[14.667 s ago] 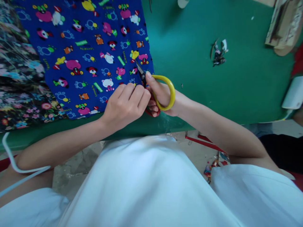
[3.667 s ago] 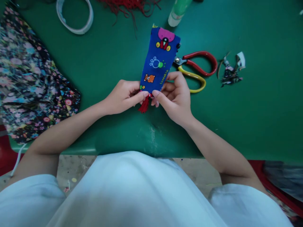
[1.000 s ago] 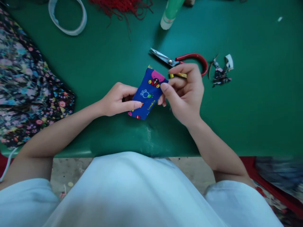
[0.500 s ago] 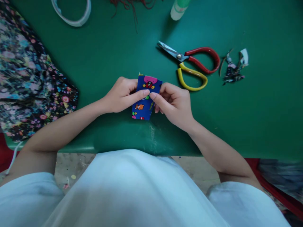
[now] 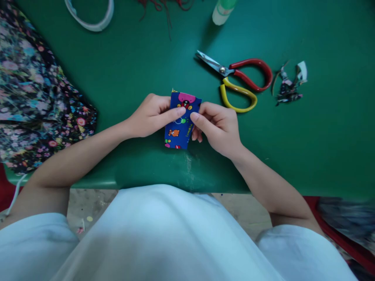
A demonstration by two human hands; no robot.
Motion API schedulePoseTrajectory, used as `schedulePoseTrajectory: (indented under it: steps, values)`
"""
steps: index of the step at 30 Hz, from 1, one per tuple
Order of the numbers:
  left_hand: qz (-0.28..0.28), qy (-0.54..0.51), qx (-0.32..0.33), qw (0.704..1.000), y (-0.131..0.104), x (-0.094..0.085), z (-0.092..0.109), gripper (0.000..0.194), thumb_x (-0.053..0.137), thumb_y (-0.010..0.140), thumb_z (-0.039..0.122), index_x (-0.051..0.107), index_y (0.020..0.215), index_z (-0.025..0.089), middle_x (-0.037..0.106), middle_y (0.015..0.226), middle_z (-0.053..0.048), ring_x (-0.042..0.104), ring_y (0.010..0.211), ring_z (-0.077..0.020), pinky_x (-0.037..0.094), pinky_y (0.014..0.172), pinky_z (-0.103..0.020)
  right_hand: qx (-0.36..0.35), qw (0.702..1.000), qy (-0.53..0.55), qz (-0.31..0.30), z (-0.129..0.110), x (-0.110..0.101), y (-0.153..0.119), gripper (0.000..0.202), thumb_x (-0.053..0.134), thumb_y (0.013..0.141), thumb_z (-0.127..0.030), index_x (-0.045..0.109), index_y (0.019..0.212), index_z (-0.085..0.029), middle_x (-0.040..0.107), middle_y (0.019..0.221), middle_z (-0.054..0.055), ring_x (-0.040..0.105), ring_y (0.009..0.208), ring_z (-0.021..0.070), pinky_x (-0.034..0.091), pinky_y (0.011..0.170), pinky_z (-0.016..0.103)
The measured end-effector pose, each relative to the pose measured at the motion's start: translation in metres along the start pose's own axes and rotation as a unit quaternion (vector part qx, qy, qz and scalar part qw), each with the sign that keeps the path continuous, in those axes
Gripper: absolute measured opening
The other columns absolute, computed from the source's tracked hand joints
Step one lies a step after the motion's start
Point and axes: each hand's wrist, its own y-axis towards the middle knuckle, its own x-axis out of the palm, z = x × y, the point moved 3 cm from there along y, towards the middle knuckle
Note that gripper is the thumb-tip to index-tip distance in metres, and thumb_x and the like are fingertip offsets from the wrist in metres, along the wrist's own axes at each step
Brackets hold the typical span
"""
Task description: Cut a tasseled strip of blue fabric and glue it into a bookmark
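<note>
A small piece of blue printed fabric (image 5: 179, 132), with cartoon figures and yellow lettering, is held between my two hands over the green table. My left hand (image 5: 154, 116) grips its left side, thumb lying on the front and the other fingers hidden behind. My right hand (image 5: 219, 125) pinches the right edge, thumb on the front and fingers curled at the back. Just beyond my right hand lie scissors (image 5: 222, 70) with one red and one yellow handle, blades slightly apart and pointing up and left.
Dark floral cloth (image 5: 43, 93) covers the table's left side. Fabric scraps (image 5: 288, 84) lie right of the scissors. At the far side are a white ring-shaped band (image 5: 98, 26), reddish-brown threads (image 5: 159, 6) and a green-and-white bottle (image 5: 222, 13). The green table's (image 5: 307, 156) front edge meets my body.
My right thumb has slid right, away from my left thumb, toward the fabric's edge. More of the print shows between the thumbs.
</note>
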Motion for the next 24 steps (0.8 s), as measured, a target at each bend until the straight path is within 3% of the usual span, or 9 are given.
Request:
schedulePoseTrajectory:
  steps: [6, 13, 17, 20, 24]
  values:
    - [0.020, -0.046, -0.047, 0.998, -0.0015, 0.0019, -0.0018, 0.056, 0.049, 0.094, 0.063, 0.056, 0.062, 0.017, 0.060, 0.053, 0.000, 0.057, 0.047, -0.0099, 0.041, 0.041, -0.021, -0.017, 0.999, -0.026, -0.009, 0.0009, 0.0004, -0.0001, 0.041, 0.063, 0.090, -0.056, 0.051, 0.070, -0.022, 0.059, 0.051, -0.006, 0.055, 0.040, 0.0098, 0.039, 0.038, 0.024]
    - [-0.004, -0.084, -0.065, 0.994, 0.0016, -0.0019, -0.0008, 0.059, 0.056, 0.089, 0.064, 0.047, 0.052, 0.018, 0.054, 0.047, -0.001, 0.053, 0.044, -0.0108, 0.041, 0.038, -0.023, 0.011, 1.000, -0.014, -0.013, 0.0023, -0.0013, 0.0012, 0.044, 0.062, 0.088, -0.062, 0.050, 0.071, -0.024, 0.055, 0.054, -0.006, 0.052, 0.043, 0.0107, 0.039, 0.038, 0.025]
    - [-0.018, -0.053, -0.041, 0.998, 0.0022, -0.0044, -0.0015, 0.057, 0.056, 0.089, 0.061, 0.049, 0.052, 0.018, 0.052, 0.046, -0.001, 0.053, 0.044, -0.0110, 0.040, 0.039, -0.023, -0.005, 0.999, -0.040, -0.025, -0.0003, -0.0009, -0.0010, 0.046, 0.059, 0.090, -0.062, 0.048, 0.069, -0.023, 0.052, 0.052, -0.005, 0.052, 0.043, 0.0109, 0.040, 0.040, 0.025]
    - [-0.026, -0.005, -0.020, 0.999, 0.0020, -0.0043, -0.0001, 0.055, 0.055, 0.089, 0.060, 0.053, 0.054, 0.018, 0.054, 0.047, 0.000, 0.052, 0.044, -0.0105, 0.038, 0.041, -0.023, -0.032, 0.995, -0.093, 0.004, -0.0024, -0.0007, -0.0041, 0.043, 0.062, 0.089, -0.061, 0.049, 0.070, -0.024, 0.052, 0.053, -0.004, 0.053, 0.047, 0.0126, 0.041, 0.044, 0.027]
    - [-0.038, 0.059, 0.009, 0.998, 0.0017, -0.0035, 0.0017, 0.052, 0.054, 0.090, 0.056, 0.056, 0.056, 0.017, 0.054, 0.049, 0.000, 0.050, 0.044, -0.0101, 0.035, 0.042, -0.024, -0.052, 0.992, -0.103, 0.048, -0.0007, -0.0003, -0.0055, 0.033, 0.069, 0.085, -0.057, 0.056, 0.093, -0.027, 0.056, 0.062, -0.004, 0.056, 0.052, 0.0132, 0.043, 0.046, 0.027]
